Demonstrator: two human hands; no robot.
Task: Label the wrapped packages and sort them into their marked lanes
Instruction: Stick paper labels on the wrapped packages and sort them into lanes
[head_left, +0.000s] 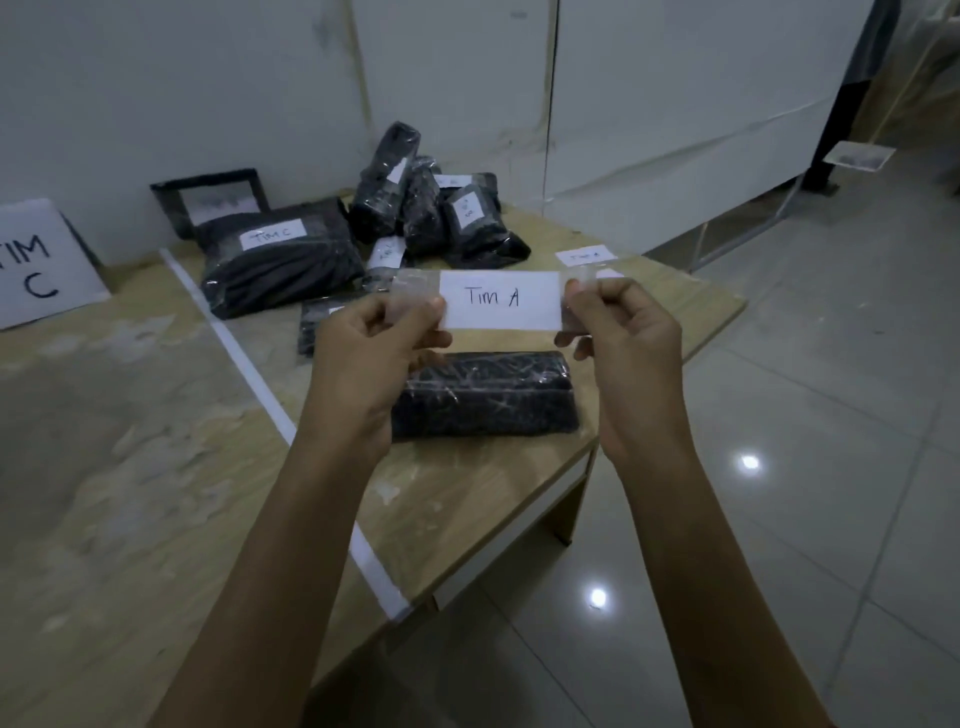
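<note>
A white paper label (500, 300) reading "Tim A", backed by clear tape, is stretched between my hands. My left hand (376, 345) pinches its left tape end and my right hand (621, 332) pinches its right tape end. Right below the label lies a black wrapped package (485, 397) with no label showing, flat on the wooden table (467, 488). A large black package marked "Tim C" (278, 254) lies further back, next to a heap of several small black labelled packages (426, 202).
A white tape strip (270, 400) runs across the table as a lane line. A "TIM C" sign (39, 262) leans on the wall at left. Another loose label (586, 255) lies at the table's far right. Another black package (311, 325) sits behind my left hand. Tiled floor lies right.
</note>
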